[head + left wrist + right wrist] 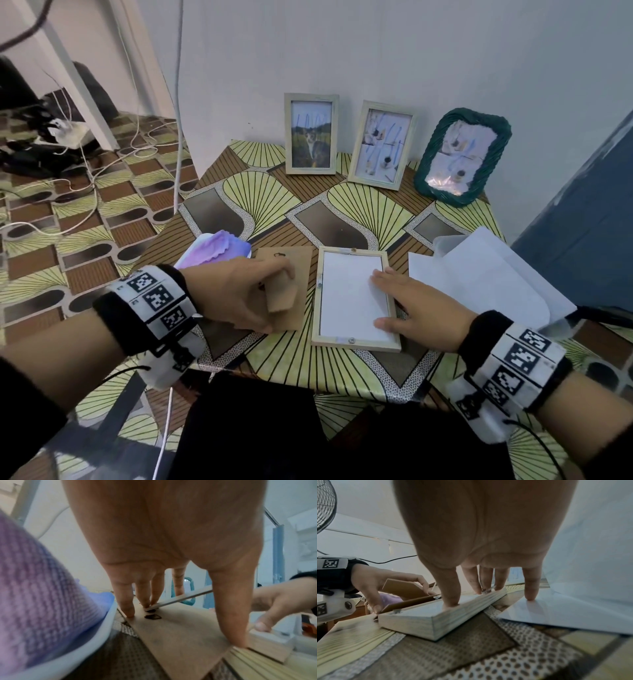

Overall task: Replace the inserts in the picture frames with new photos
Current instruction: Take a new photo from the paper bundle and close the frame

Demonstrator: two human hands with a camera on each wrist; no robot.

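Left hand (239,291) at 9 o'clock, fingers curled gripping backing board (294,274), probably refitting. Right hand (414,308) flat, fingers straight, pinning white insert (346,294) in frame (356,344).

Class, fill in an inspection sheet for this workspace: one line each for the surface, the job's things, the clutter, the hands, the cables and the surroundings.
Surface: table under a patterned yellow-brown covering.
Job's things: open wooden frame lies face down, white insert showing; brown backing board beside it on the left; three filled frames stand against the wall; white sheets on the right.
Clutter: purple cloth in a white dish.
Hands: left hand grips the backing board, stand flap raised; right hand rests flat, fingers spread over insert and frame edge.
Cables: white cables and a power strip on the floor, left; one hangs by the wall.
Surroundings: pale wall, patterned floor, fan in the right wrist view.
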